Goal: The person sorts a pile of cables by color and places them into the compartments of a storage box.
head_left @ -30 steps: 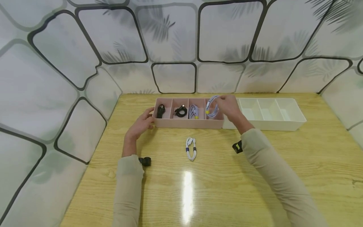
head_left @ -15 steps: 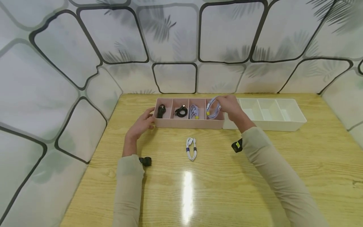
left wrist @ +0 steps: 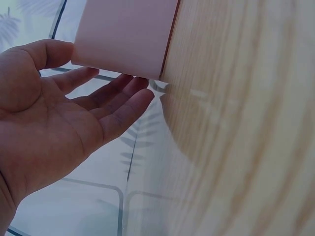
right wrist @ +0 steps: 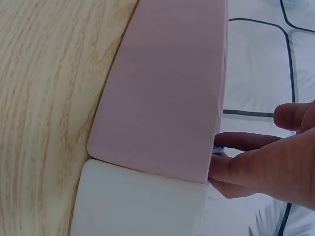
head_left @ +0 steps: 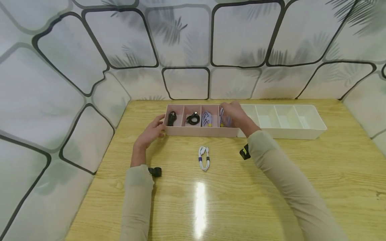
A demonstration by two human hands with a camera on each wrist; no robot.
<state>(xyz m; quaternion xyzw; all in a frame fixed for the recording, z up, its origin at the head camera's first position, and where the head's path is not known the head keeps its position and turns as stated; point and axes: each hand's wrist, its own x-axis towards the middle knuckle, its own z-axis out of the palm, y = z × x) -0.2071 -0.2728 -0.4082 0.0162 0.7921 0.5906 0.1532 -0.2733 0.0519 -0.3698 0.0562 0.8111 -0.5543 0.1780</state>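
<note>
A pink divided box stands near the back of the table. My left hand touches its left end, fingers extended and the palm bare in the left wrist view. My right hand reaches down into the rightmost pink compartment and pinches a coiled lavender cable with a yellow tie. The fingers partly cover that coil, and the right wrist view shows only a sliver of it. The other compartments hold a black cable, a coiled black cable and another lavender cable with a yellow tie.
A white divided box adjoins the pink one on the right. In front of the pink box, a looped white cable with dark ties lies on the wooden table. A patterned wall covering rises behind the table.
My right hand has moved left and lower, taking the lavender cable down into the rightmost pink compartment. My left hand stays at the pink box's left end.
</note>
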